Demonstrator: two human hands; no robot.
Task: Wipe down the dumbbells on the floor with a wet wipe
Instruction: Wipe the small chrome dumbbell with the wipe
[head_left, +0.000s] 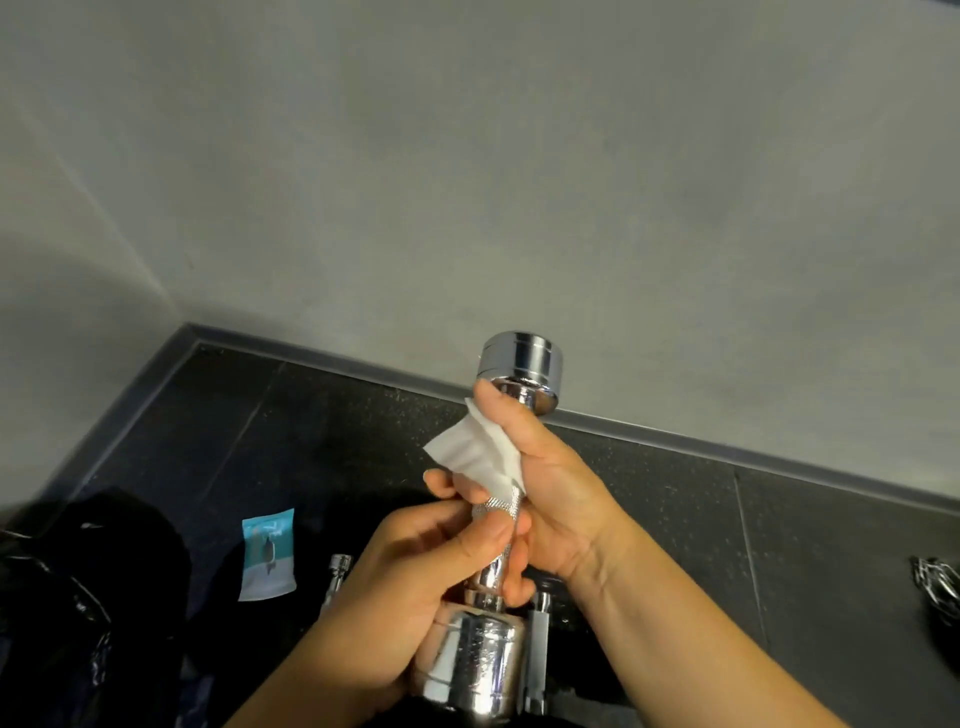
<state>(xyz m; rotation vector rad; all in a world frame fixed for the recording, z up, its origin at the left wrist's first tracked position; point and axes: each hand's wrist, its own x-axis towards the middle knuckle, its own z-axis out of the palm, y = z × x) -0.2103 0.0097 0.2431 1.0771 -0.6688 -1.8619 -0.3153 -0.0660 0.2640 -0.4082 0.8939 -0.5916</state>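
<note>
Dark floor tiles (675, 519) meet a grey wall (467, 156). Above them the left hand (400, 587) grips a chrome dumbbell (478, 660) by its lower end; the right hand (550, 483) clasps a white wipe (475, 452) around its handle.

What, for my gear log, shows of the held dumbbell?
Shiny chrome dumbbell: two round heads joined by a knurled handle. Held off the floor, tilted, one head up toward the wall, the other low near the camera. The left hand grips the lower handle; the right hand wraps a white wipe round the upper handle.
</note>
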